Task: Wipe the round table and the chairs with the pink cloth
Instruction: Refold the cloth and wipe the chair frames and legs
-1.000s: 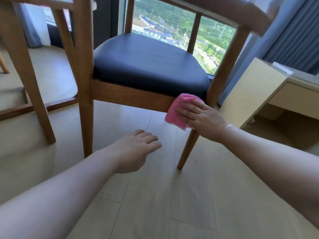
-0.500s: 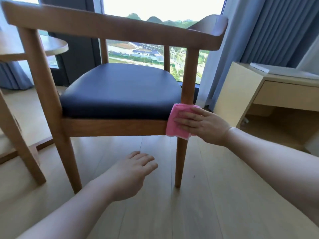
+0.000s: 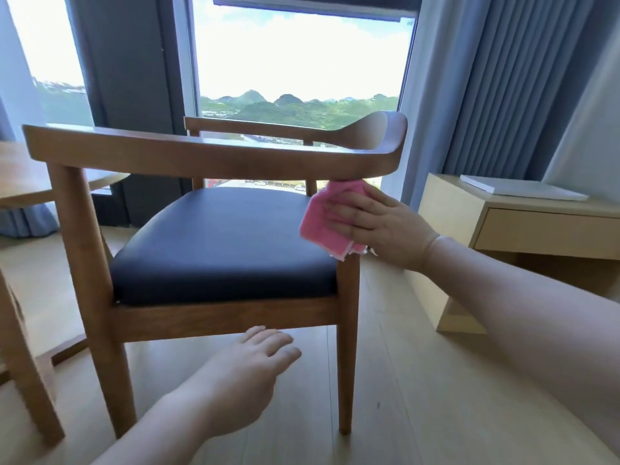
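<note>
Right hand [image 3: 382, 226] presses pink cloth [image 3: 323, 221] flat-fingered against chair [image 3: 214, 236] leg; left hand [image 3: 248, 374] hovers relaxed, empty.

Bright window [image 3: 302, 62], blue curtains [image 3: 503, 95], pale wood floor [image 3: 419, 397].

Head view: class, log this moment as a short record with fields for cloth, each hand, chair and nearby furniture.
cloth: pink cloth against the chair's upright post, just below the armrest
right hand: right hand presses the cloth with fingers fairly straight
left hand: left hand relaxed, holds nothing
chair: wooden chair, dark seat
nearby: pale side table at right
</note>
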`<move>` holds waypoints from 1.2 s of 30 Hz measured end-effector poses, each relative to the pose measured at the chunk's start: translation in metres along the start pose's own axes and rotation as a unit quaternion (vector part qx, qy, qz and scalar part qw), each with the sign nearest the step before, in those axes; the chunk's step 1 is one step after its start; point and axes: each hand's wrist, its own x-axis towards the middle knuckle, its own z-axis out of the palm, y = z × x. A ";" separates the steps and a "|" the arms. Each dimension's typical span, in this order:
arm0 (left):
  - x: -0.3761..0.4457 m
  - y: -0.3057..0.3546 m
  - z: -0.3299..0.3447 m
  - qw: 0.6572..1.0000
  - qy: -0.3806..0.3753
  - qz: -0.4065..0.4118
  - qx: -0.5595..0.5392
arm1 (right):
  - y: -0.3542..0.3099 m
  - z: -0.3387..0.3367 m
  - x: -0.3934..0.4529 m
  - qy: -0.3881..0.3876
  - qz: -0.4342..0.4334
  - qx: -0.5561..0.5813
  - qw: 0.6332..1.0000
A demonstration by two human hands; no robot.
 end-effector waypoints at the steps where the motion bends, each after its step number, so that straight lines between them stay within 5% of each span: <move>1: -0.001 0.000 0.000 1.000 -0.001 0.000 0.001 | -0.002 0.002 -0.001 0.002 0.008 0.010 1.000; 7: -0.011 0.000 0.012 1.000 0.002 -0.014 -0.009 | -0.046 0.019 -0.027 -0.011 0.091 0.088 0.992; 20: -0.053 0.006 0.040 0.998 -0.041 -0.009 0.048 | -0.135 0.070 -0.095 -0.052 0.071 0.105 0.991; 36: -0.167 -0.072 0.016 0.993 -0.030 -0.112 0.034 | -0.196 0.026 0.117 -0.022 -0.115 0.124 0.985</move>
